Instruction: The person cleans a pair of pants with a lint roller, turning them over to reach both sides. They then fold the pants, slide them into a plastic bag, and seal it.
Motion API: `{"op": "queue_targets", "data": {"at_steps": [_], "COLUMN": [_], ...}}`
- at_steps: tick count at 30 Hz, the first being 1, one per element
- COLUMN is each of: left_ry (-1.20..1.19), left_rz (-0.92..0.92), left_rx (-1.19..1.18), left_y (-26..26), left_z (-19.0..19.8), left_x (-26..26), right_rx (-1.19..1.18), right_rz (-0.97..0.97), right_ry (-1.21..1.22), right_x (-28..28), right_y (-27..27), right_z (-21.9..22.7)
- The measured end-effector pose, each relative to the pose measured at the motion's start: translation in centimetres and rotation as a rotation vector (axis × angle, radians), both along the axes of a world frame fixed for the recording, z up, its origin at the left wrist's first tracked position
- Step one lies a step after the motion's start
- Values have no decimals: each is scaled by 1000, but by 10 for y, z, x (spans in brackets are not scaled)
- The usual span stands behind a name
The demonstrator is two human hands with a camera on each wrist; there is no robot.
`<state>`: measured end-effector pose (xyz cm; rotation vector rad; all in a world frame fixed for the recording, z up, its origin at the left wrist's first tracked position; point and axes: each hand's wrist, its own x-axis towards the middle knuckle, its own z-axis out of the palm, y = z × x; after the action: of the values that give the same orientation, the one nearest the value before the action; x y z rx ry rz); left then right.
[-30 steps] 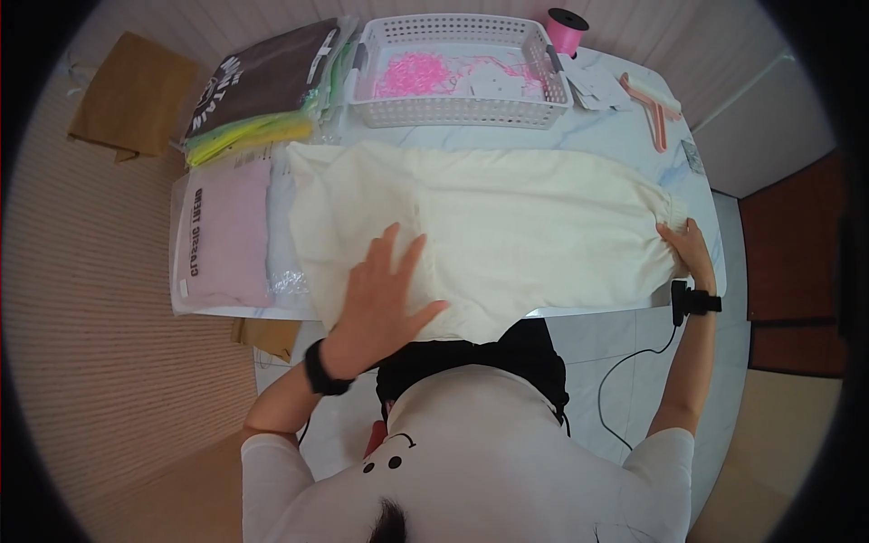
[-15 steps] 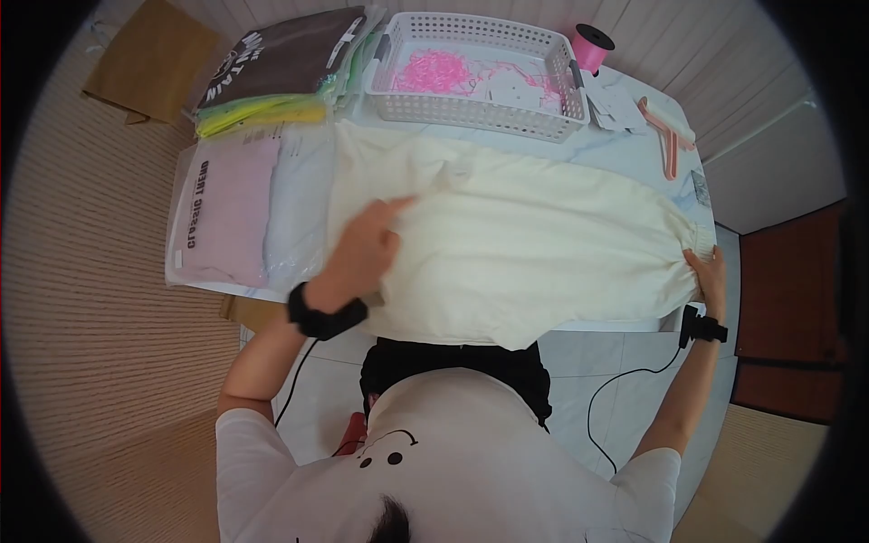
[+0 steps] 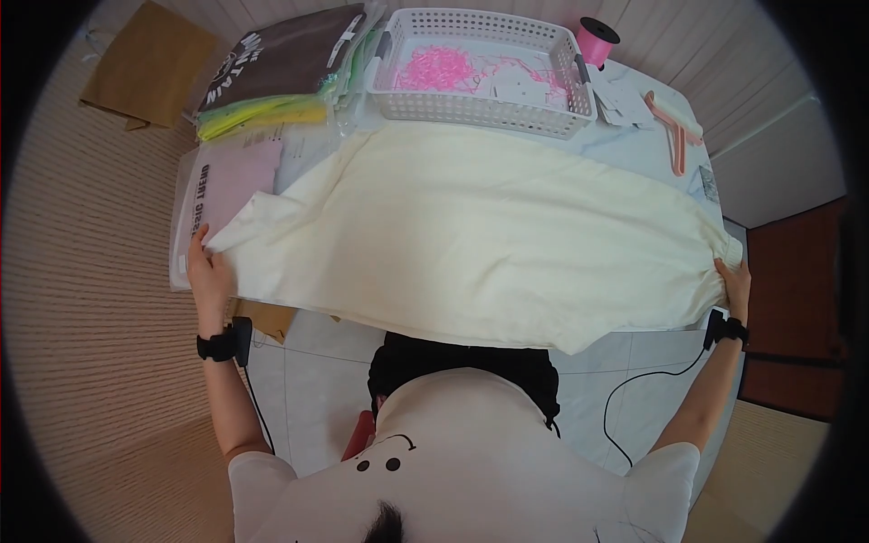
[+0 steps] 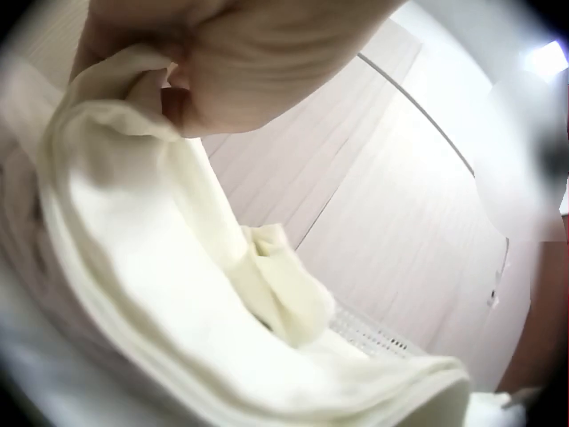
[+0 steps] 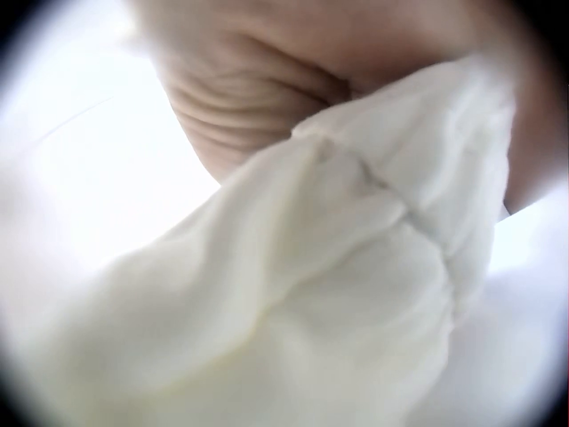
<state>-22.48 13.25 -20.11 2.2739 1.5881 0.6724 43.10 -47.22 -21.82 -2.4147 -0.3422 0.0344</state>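
Two bare hands hold a cream garment [image 3: 507,235] stretched across the table [image 3: 602,138], on the person's side of the white basket [image 3: 484,110]. Farthest left of the basket is a brown paper bag [image 3: 149,63]; what it holds cannot be told. Left of the basket and nearer the person, the left hand [image 3: 210,276] pinches a corner of the garment, its thumb and fingers closed on the cloth. Beside that hand, also left of the basket, a clear bag [image 3: 188,213] holds folded pink clothing [image 3: 243,172]. Just left of the basket, a stack of clear packets [image 3: 281,63] contains folded dark brown clothing with yellow and green pieces beneath. The basket itself contains tangled pink strings [image 3: 439,68] and white tags [image 3: 520,88]. Immediately right of it are a pink spool [image 3: 597,41] and white cards [image 3: 620,100]; farther right lies a peach-coloured tool [image 3: 677,140]. Well right of the basket and nearer the person, the right hand [image 3: 738,285] grips the garment's gathered end.

Left of the basket, the garment covers part of the pink clothing and its lettering. Below the basket, its near edge hangs over the table's front. Right of the basket, the right hand's fingertips are mostly hidden, and its wrist view is blurred.
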Motion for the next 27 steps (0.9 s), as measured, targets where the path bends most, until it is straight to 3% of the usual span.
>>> {"op": "queue_targets", "data": {"at_steps": [1,3,6,8,9,10,11,14,17,20,23,27], "left_ry": [62,157,336,411,429,452,368,280,86,-78,-606,-310], "left_rz": [25,-129,-392,-547,-599,-653,-720,-846,-519,-58,-72,-13], "left_rx": [53,218,273,219,178,144,245,9,-276,-186,-387,-169], "left_y": [-3,-12,-31,-35,-28,-21,-17,14,47,106,130,122], "left_z": [2,6,29,33,33,31,26,25,16,-9,-14,4], "left_x": [2,14,44,66,73,80,88,97,91,69,51,39], "right_rx": [-84,-255,-573,-544,-446,-418,-318,-292,-244,-342,-441,-482], "right_rz": [-19,-61,-70,-5,132,152,217,244,254,158,55,-43], "right_ry": [-15,-49,-391,-530,-643,-513,-584,-442,-364,-385,-365,-377], "right_x": [-1,-1,19,24,32,25,32,28,53,76,95,95], "right_y": [2,4,-4,17,25,47,60,119,162,200,226,246], "right_z": [1,8,-1,18,21,36,32,47,28,-3,-30,-43]}}
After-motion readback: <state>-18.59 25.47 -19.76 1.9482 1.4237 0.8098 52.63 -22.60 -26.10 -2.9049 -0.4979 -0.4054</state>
